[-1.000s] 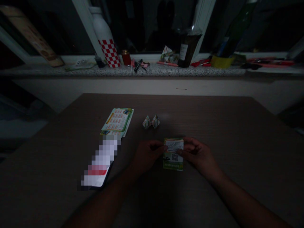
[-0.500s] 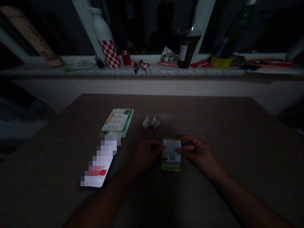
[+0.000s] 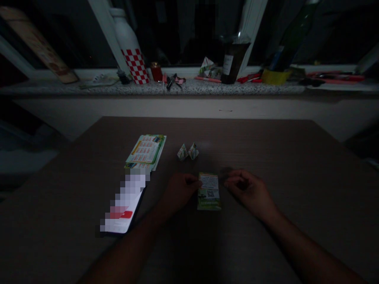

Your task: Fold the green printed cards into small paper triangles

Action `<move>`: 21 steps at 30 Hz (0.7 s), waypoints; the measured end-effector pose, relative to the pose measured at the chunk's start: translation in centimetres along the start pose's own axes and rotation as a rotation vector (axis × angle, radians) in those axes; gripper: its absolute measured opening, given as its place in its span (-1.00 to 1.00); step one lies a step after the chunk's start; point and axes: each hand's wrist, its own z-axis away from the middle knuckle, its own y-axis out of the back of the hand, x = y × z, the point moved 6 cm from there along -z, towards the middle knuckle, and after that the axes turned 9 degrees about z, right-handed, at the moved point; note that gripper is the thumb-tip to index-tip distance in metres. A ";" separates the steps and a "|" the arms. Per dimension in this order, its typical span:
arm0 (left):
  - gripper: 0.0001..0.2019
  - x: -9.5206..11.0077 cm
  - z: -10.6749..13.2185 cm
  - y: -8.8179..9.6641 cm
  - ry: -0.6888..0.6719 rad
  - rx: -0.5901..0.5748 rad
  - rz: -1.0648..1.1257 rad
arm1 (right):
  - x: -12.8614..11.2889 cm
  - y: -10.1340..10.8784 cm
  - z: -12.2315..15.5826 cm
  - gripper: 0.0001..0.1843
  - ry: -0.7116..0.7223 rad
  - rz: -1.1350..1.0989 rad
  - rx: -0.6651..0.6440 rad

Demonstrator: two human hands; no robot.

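Note:
My left hand [image 3: 182,191] pinches the left edge of a small green-and-white printed leaflet [image 3: 209,193] between thumb and fingers. The leaflet shows lines of text above a QR code and has a green band at its lower end. Just right of it, my right hand [image 3: 247,189] is clear of the paper, its fingers loosely curled and the thumb apart from them, with nothing visible between. Beyond the leaflet, two small pointed folded-paper pieces [image 3: 188,152] stand side by side on the table.
A stack of printed calendar sheets [image 3: 146,150] lies left on the brown table [image 3: 251,142]. A lit phone [image 3: 124,215], partly pixelated, lies nearer me by my left forearm. Along the granite windowsill [image 3: 183,90] stand a red-checked white bottle [image 3: 134,59], a dark cup [image 3: 232,59] and a green bottle [image 3: 296,35].
My right hand has let go of the leaflet's right edge. The leaflet has shifted slightly left in my left hand and looks a little tilted.

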 end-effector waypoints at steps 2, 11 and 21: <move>-0.76 0.0 -0.1 -0.1 -0.008 -0.001 -0.042 | 0.1 -0.2 0.0 -0.78 0.033 0.048 -0.015; -0.78 0.4 -0.2 -0.2 -0.043 0.021 -0.167 | -1.7 -1.7 -0.4 -0.80 0.243 0.256 -0.117; -0.78 0.1 -0.3 -0.2 -0.060 0.025 -0.163 | -1.7 -1.5 -0.3 -0.78 0.234 0.332 -0.188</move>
